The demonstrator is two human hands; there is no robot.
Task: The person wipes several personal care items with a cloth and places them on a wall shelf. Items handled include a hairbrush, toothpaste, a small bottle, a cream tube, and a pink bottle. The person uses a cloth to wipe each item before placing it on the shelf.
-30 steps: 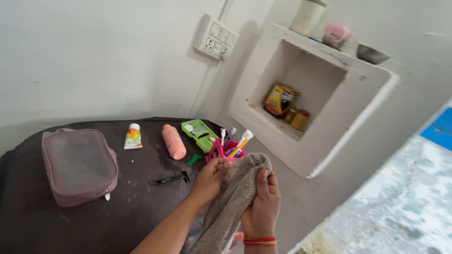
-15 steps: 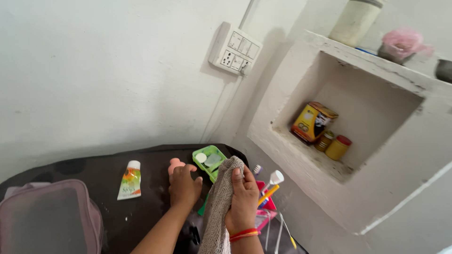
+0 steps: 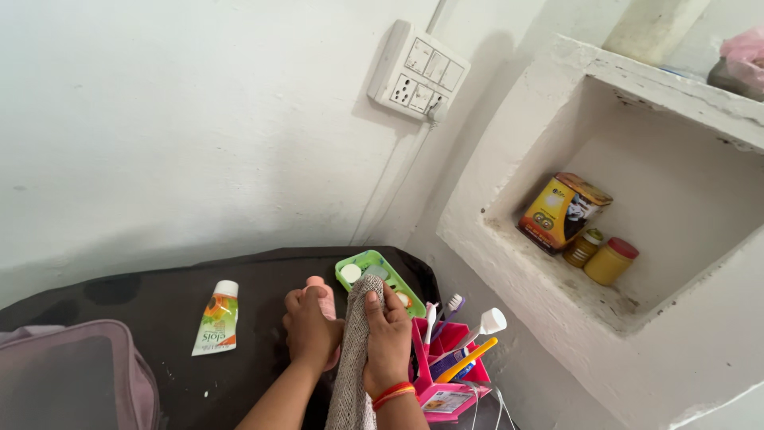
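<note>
My left hand (image 3: 310, 330) is closed around a pink bottle (image 3: 321, 291) on the dark table (image 3: 167, 299); only the bottle's top shows above my fingers. Pressed against that bottle is a grey knitted cloth (image 3: 355, 350), gripped by my right hand (image 3: 387, 342), which wears a red and orange wrist thread. Just right of my right hand stands a pink holder (image 3: 446, 374) with toothbrushes and tubes sticking out. Behind my hands lies a green soap tray (image 3: 374, 267).
A small white and orange tube (image 3: 216, 318) lies left of my hands. A mauve zip pouch (image 3: 72, 382) sits at the lower left. The wall holds a switchboard (image 3: 419, 73) and a niche (image 3: 637, 207) with a yellow tin (image 3: 562, 212) and two small jars.
My left hand went from the pink holder to the pink bottle and closed on it. My right hand brought the cloth against the bottle. The view shifted up and closer to the wall.
</note>
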